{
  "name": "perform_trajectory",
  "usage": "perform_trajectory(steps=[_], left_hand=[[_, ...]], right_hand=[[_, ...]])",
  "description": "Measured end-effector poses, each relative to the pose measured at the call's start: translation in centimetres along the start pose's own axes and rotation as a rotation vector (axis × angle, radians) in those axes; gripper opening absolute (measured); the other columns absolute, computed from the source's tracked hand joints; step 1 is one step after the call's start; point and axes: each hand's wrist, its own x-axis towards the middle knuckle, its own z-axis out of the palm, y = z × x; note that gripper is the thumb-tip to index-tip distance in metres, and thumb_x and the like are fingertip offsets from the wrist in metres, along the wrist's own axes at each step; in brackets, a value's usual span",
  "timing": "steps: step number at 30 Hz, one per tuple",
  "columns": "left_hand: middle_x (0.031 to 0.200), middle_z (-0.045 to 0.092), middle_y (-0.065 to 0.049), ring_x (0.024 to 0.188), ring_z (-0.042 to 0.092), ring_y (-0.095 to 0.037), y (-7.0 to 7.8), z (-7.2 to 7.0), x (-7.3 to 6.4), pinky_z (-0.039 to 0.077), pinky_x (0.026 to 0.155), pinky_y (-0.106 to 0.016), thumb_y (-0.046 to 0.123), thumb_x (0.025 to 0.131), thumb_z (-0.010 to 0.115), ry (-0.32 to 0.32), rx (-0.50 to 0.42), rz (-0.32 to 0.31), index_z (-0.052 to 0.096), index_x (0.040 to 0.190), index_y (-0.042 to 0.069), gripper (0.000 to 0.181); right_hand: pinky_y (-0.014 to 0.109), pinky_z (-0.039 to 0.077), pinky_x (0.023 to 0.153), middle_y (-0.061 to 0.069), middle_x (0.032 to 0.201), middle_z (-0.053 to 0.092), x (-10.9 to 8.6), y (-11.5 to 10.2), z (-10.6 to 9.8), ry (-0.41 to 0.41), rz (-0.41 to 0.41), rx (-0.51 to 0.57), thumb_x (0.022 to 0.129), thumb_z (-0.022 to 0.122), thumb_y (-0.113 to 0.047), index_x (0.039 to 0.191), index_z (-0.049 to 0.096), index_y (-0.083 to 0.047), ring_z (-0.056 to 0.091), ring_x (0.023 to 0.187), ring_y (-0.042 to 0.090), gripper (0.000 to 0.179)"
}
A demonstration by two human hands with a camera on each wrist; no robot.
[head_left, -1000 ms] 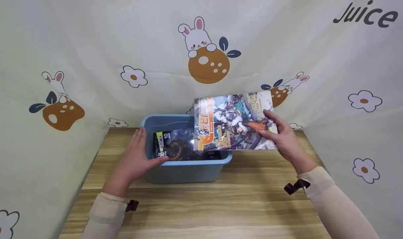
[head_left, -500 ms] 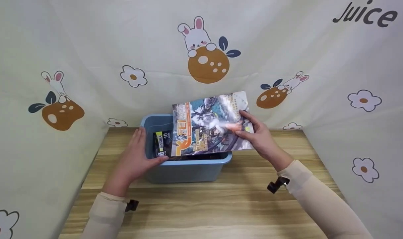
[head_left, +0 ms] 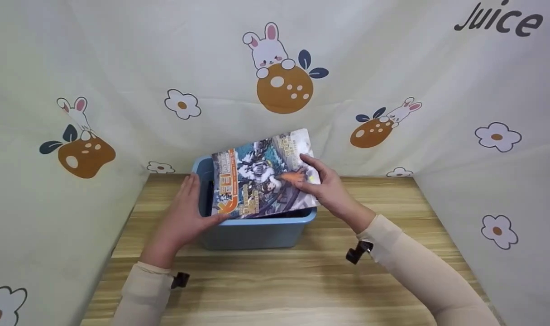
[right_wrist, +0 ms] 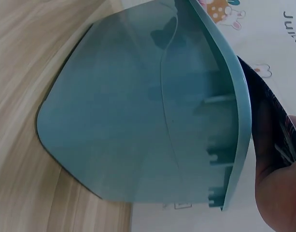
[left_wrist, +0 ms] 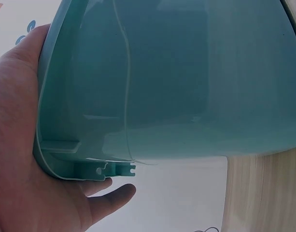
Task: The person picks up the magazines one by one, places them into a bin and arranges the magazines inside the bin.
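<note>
A magazine (head_left: 256, 176) with a colourful illustrated cover lies tilted over the blue plastic bin (head_left: 254, 236), its back right corner raised past the rim. My right hand (head_left: 336, 192) grips the magazine's right edge, thumb on the cover and the other fingers partly beneath it. At the bin's front left corner, my left hand (head_left: 179, 219) rests against the rim. Its thumb lies along the front rim and its fairly straight fingers (left_wrist: 111, 200) reach along the left side. The magazine hides nearly all of the bin's inside; only a dark sliver shows at the left.
The bin stands on a wood-grain table (head_left: 275, 285) close to the back curtain (head_left: 202, 54), which is printed with rabbits, oranges and flowers. Curtain also closes in the left and right sides. Bare wood shows in front of the bin and to its right.
My right hand has carried the magazine leftward and slightly down, from beside the bin to over it. It now covers the dark package seen inside earlier. My left hand has stayed still.
</note>
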Motion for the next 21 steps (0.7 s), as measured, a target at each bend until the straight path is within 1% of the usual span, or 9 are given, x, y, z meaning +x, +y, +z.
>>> perform_trajectory(steps=[3, 5, 6, 8, 9, 15, 17, 20, 21], left_hand=[[0.183, -0.003, -0.023, 0.169, 0.001, -0.046, 0.1, 0.0, 0.0, 0.016, 0.131, -0.069, 0.087, 0.085, 0.073, 0.004, 0.003, 0.0, -0.001, 0.175, 0.0, 0.146], [0.183, -0.002, -0.023, 0.169, 0.002, -0.046, 0.2, 0.0, 0.0, 0.016, 0.132, -0.068, 0.087, 0.085, 0.074, 0.011, 0.002, 0.002, 0.0, 0.175, -0.001, 0.146], [0.183, -0.001, -0.023, 0.169, 0.002, -0.046, 0.2, 0.0, 0.0, 0.016, 0.132, -0.068, 0.086, 0.085, 0.074, 0.014, 0.001, 0.003, 0.0, 0.175, -0.001, 0.146], [0.183, -0.001, -0.024, 0.169, 0.002, -0.046, 0.3, 0.0, 0.0, 0.016, 0.131, -0.069, 0.086, 0.085, 0.075, 0.017, 0.0, 0.004, 0.0, 0.175, -0.001, 0.146], [0.183, -0.002, -0.024, 0.169, 0.002, -0.047, 0.2, 0.0, 0.0, 0.015, 0.131, -0.069, 0.085, 0.085, 0.075, 0.017, 0.0, 0.004, 0.0, 0.175, -0.001, 0.145], [0.183, -0.003, -0.025, 0.169, 0.001, -0.048, 0.1, 0.1, 0.0, 0.015, 0.131, -0.071, 0.082, 0.086, 0.076, 0.008, -0.002, -0.003, -0.002, 0.175, -0.001, 0.145], [0.183, -0.003, -0.025, 0.169, 0.001, -0.048, 0.1, 0.0, 0.0, 0.015, 0.131, -0.071, 0.082, 0.086, 0.077, 0.009, -0.006, -0.004, -0.002, 0.175, -0.001, 0.144], [0.183, -0.003, -0.025, 0.169, 0.0, -0.047, 0.1, 0.1, 0.0, 0.014, 0.131, -0.07, 0.08, 0.087, 0.078, 0.01, -0.012, -0.006, -0.001, 0.175, -0.001, 0.143], [0.183, -0.003, -0.024, 0.169, 0.0, -0.046, 0.1, 0.1, 0.0, 0.014, 0.132, -0.069, 0.079, 0.088, 0.078, 0.01, -0.013, -0.005, -0.001, 0.175, -0.001, 0.142]], right_hand=[[0.031, 0.042, 0.124, 0.013, 0.174, 0.042, 0.1, -0.1, 0.7, -0.015, -0.007, -0.018, 0.095, 0.084, 0.0, 0.166, 0.05, -0.006, 0.027, 0.165, 0.025, 0.079], [0.029, 0.043, 0.123, 0.012, 0.174, 0.041, 0.1, -0.1, 1.2, -0.024, -0.002, -0.021, 0.096, 0.084, 0.001, 0.166, 0.05, -0.006, 0.027, 0.166, 0.025, 0.079], [0.029, 0.046, 0.121, 0.012, 0.175, 0.041, 0.1, -0.1, 1.4, -0.028, 0.003, -0.022, 0.096, 0.084, 0.001, 0.166, 0.05, -0.006, 0.027, 0.166, 0.024, 0.078], [0.027, 0.052, 0.114, 0.011, 0.176, 0.039, 0.1, -0.1, 1.8, -0.033, 0.014, -0.027, 0.097, 0.083, 0.0, 0.166, 0.05, -0.008, 0.028, 0.164, 0.025, 0.078], [0.026, 0.052, 0.113, 0.011, 0.176, 0.04, 0.1, -0.1, 1.9, -0.034, 0.015, -0.031, 0.097, 0.083, -0.001, 0.166, 0.05, -0.008, 0.029, 0.164, 0.025, 0.077], [0.028, 0.048, 0.118, 0.014, 0.173, 0.044, 0.3, -0.3, 2.9, -0.037, 0.006, -0.05, 0.096, 0.084, 0.001, 0.166, 0.049, -0.005, 0.034, 0.162, 0.027, 0.078], [0.03, 0.053, 0.112, 0.014, 0.173, 0.044, 0.3, -0.4, 3.1, -0.039, 0.014, -0.048, 0.096, 0.083, 0.001, 0.166, 0.049, -0.005, 0.041, 0.157, 0.03, 0.078], [0.027, 0.056, 0.106, 0.012, 0.173, 0.044, 0.2, -0.5, 3.4, -0.04, 0.024, -0.083, 0.097, 0.084, -0.002, 0.166, 0.05, -0.008, 0.045, 0.153, 0.028, 0.078], [0.029, 0.054, 0.109, 0.012, 0.172, 0.045, 0.3, -0.5, 3.5, -0.04, 0.021, -0.103, 0.097, 0.084, -0.004, 0.166, 0.05, -0.008, 0.044, 0.154, 0.029, 0.078]])
